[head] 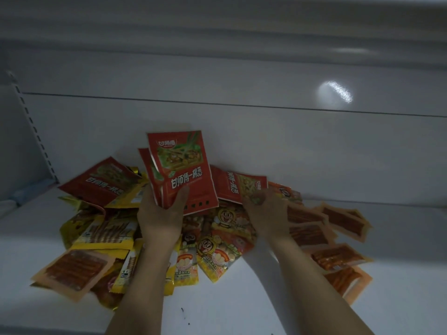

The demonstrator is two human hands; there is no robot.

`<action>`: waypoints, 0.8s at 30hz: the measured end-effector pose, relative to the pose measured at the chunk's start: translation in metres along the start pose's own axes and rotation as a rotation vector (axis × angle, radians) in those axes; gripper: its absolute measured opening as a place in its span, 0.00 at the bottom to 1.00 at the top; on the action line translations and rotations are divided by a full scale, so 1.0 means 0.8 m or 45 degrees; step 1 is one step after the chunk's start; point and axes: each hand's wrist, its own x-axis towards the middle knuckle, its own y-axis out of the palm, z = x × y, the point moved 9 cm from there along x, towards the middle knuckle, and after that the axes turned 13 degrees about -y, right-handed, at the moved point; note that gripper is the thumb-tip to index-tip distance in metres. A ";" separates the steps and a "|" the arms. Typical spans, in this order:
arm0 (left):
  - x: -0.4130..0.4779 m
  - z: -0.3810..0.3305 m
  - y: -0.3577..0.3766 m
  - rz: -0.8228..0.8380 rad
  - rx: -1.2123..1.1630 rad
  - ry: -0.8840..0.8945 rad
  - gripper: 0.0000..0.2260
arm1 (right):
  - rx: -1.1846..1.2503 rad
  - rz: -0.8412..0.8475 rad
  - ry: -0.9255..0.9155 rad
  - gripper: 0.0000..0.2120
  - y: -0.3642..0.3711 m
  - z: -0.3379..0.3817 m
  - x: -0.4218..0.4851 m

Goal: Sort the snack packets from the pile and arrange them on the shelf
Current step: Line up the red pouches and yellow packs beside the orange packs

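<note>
A red stack [183, 170] of packets is held upright in the left hand [160, 213], fingers curled round its lower edge, above the pile [217, 243]. A loose red packet [235, 187] at the pile's back is gripped by the right hand [266, 211]. The pile is spread across the shelf [266, 298]; orange packets [338, 218] are seen toward the right edge.

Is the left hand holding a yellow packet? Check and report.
No, the left hand grips red packets, at least two of them, held upright with the printed front facing the camera.
</note>
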 end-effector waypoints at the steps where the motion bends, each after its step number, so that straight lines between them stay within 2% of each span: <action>1: 0.001 0.001 -0.002 -0.019 -0.007 -0.010 0.20 | 0.274 0.047 0.112 0.10 0.011 -0.003 -0.005; 4: 0.004 0.002 -0.004 -0.031 0.014 -0.035 0.20 | 0.815 0.190 0.315 0.10 0.042 0.004 -0.019; 8: 0.005 0.004 -0.002 -0.015 0.002 -0.053 0.19 | 1.080 0.182 0.411 0.05 0.055 0.008 -0.021; 14: 0.005 0.007 0.000 0.020 -0.016 -0.070 0.17 | 0.969 0.014 0.400 0.05 0.043 -0.009 -0.015; 17: 0.006 0.008 -0.001 0.022 -0.016 -0.068 0.16 | 0.841 -0.078 0.334 0.06 0.025 -0.017 -0.008; 20: 0.005 0.009 0.002 0.045 0.000 -0.058 0.16 | 0.869 -0.164 0.253 0.07 0.018 -0.019 -0.001; 22: 0.004 0.010 0.006 0.072 0.017 -0.056 0.17 | 0.897 -0.148 0.195 0.11 0.027 -0.015 0.005; 24: 0.004 0.012 0.011 0.098 0.025 -0.056 0.18 | 0.959 -0.142 0.239 0.18 0.041 -0.018 0.009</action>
